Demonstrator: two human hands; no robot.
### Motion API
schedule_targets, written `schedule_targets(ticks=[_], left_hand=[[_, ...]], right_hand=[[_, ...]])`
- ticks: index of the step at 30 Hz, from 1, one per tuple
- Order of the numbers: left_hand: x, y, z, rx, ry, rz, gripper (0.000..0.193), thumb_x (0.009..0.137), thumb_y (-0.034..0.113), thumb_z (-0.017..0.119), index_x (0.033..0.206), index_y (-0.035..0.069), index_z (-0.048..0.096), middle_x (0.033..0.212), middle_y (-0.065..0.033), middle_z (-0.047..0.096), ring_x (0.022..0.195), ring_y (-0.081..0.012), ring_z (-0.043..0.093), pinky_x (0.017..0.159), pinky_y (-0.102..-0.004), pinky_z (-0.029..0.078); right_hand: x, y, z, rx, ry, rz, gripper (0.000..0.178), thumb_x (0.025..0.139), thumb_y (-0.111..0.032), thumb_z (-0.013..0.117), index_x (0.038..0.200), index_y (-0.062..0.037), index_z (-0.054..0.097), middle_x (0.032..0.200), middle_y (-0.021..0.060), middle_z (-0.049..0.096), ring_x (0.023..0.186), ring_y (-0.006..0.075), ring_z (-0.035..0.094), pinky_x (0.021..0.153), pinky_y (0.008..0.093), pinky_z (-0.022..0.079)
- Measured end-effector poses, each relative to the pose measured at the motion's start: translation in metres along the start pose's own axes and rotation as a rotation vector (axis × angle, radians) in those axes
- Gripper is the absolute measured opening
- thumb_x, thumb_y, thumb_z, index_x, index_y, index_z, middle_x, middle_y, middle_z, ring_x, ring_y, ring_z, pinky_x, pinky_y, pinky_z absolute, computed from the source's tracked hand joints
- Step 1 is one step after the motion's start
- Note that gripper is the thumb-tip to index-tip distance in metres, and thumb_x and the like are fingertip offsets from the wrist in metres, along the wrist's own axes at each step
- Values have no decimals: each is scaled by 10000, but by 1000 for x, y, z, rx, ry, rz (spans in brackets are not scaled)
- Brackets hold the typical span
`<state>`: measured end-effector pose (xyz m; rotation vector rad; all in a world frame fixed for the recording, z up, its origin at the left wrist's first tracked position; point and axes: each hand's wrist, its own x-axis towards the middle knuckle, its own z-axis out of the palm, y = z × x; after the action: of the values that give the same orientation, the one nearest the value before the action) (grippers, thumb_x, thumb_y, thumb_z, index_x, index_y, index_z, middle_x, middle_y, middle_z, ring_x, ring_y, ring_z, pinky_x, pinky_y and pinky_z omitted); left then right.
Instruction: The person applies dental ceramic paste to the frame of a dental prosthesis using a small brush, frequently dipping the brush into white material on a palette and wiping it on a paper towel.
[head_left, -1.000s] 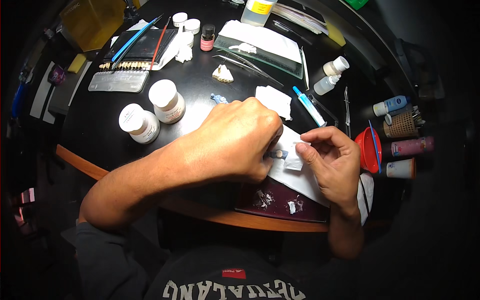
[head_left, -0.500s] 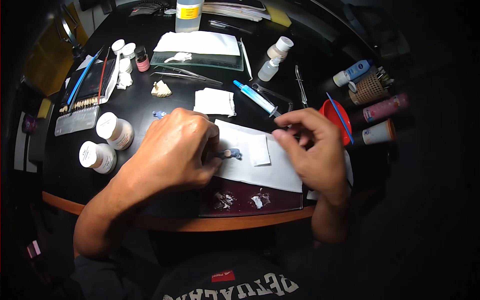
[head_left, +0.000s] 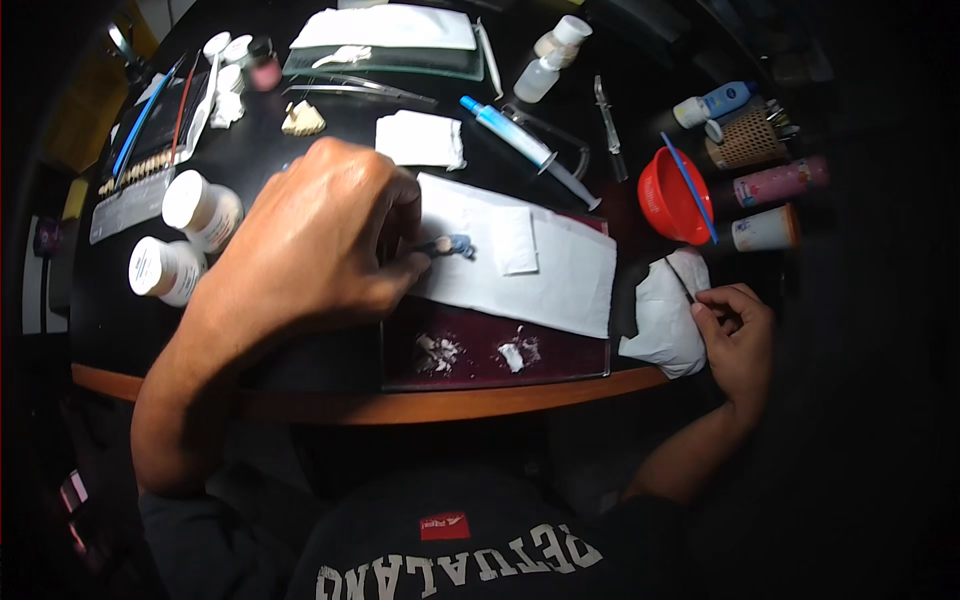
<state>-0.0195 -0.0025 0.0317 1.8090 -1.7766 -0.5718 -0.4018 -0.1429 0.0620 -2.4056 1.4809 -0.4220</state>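
We see left hand (head_left: 315,240) pinching small blue piece (head_left: 461,245) over white sheet (head_left: 570,270), contact unclear; right hand (head_left: 738,325) pinching thin dark tool (head_left: 681,277) over white tissue (head_left: 662,322), farther right. Risks, we judge: piece slipping from narrow fingertip grip; tool tip snagging tissue, dragging it.

The small piece (head_left: 459,246) is blue-grey and cream, the paper sheet (head_left: 570,280) white, the bowl (head_left: 676,200) red.

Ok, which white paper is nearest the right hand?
The white paper to the right of the dark red slab, beside the right hand; the other white papers all lie farther left.
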Motion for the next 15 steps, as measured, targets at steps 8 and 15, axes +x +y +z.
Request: schedule_targets(ticks=[8,15], left_hand=[[7,-8,-7,32,59,114,251,715,180,834,796,-20,707,729,-171,679,676,-292,661,642,-376,505],[2,-4,-7,25,90,137,240,740,162,834,785,-38,709,716,-182,686,626,-280,664,603,-365,507]], right_hand=[[-16,4,0,15,110,-34,126,857,14,722,981,2,704,920,21,643,729,62,514,602,216,360],[-46,-52,21,684,52,-195,204,931,0,621,1127,24,568,932,85,586,806,82,533,668,217,406]])
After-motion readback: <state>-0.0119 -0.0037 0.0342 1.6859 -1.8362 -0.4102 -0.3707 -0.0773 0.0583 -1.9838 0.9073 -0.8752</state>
